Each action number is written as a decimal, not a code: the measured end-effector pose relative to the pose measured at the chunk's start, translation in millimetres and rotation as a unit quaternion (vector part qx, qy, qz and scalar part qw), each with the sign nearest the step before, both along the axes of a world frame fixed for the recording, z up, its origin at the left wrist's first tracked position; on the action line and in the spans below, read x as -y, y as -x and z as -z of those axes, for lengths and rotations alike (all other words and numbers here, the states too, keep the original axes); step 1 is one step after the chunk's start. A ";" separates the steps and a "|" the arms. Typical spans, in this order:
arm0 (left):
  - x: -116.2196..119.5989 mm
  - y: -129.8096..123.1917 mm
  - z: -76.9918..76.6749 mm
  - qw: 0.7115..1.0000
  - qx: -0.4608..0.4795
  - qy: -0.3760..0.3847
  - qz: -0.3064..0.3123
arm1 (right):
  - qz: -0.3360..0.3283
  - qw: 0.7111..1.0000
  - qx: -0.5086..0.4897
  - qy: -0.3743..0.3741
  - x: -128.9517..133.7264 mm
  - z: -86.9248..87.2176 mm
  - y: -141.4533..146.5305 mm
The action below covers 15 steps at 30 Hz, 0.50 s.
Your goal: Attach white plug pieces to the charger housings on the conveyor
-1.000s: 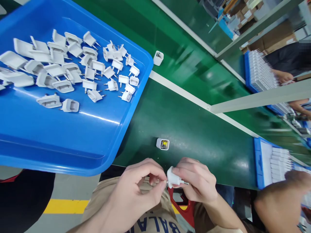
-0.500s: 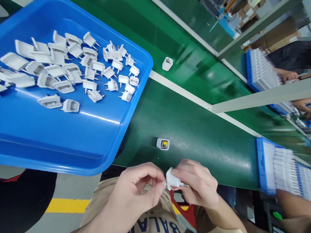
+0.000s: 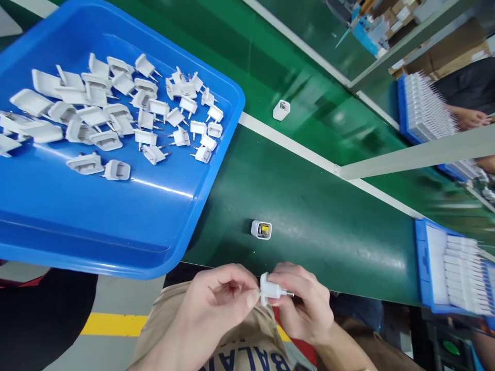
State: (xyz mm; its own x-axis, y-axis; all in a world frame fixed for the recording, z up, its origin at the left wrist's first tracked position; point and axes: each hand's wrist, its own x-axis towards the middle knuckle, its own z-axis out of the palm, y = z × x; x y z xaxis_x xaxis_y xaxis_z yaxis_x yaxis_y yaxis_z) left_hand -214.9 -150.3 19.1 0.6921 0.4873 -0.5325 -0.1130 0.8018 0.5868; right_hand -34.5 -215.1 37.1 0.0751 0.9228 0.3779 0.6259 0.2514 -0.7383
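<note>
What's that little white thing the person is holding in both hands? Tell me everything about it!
It is a small white plug piece that looks like smooth plastic, with a round flat cap at one end and thin metal pins sticking out toward the right. It lies sideways, held above the person's lap at the near edge of the green belt. The left hand pinches the cap end, and the right hand holds the pin end.

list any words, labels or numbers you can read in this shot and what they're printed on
"BALA": dark blue capital letters, seen upside down and cut off by the picture's bottom edge, on the beige shirt of the person.
White two-pin plug piece held between the left hand and right hand: no print visible.
Small white open casing with a yellow part inside: no readable marking.
Blue plastic tray: no label visible.
</note>
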 end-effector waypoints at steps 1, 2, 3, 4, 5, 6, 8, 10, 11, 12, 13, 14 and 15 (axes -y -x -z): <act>1.7 1.5 0.7 1.000 -0.004 0.005 0.005 | 0.000 1.000 0.003 -0.003 1.7 1.9 0.9; 3.2 3.0 1.3 1.000 -0.007 0.011 0.009 | -0.001 1.000 0.006 -0.006 3.4 3.7 1.7; 4.6 4.3 1.7 1.000 -0.007 0.018 0.012 | -0.004 1.000 0.009 -0.008 5.0 5.3 2.3; 5.6 5.5 1.9 0.999 -0.008 0.027 0.016 | -0.007 1.000 0.010 -0.012 6.6 6.8 2.8; 6.4 6.4 2.0 0.999 -0.008 0.036 0.020 | -0.009 1.000 0.009 -0.014 7.9 8.1 3.1; 6.9 6.9 2.0 0.999 -0.007 0.044 0.023 | -0.010 1.000 0.008 -0.015 9.1 9.2 3.2; 7.4 6.8 1.5 0.998 -0.006 0.059 0.025 | -0.013 1.000 0.002 -0.017 10.7 10.9 3.3; 7.8 5.3 0.8 0.997 -0.006 0.076 0.020 | -0.010 1.000 -0.005 -0.020 11.5 12.1 3.4; 8.2 4.1 0.3 0.996 -0.006 0.085 0.016 | -0.007 1.000 -0.006 -0.021 11.7 12.6 3.7; 8.7 2.8 -0.1 0.995 -0.006 0.095 0.010 | -0.003 1.000 -0.007 -0.024 11.7 13.2 4.2; 9.3 1.4 -0.6 0.994 -0.004 0.105 0.005 | 0.000 1.000 -0.006 -0.025 11.6 13.8 4.9; 9.8 -0.1 -1.1 0.994 0.002 0.112 0.001 | 0.005 1.000 -0.006 -0.026 11.6 14.5 5.9; 10.1 -1.6 -1.6 0.993 0.011 0.116 -0.003 | 0.009 1.000 -0.004 -0.026 11.6 15.4 6.8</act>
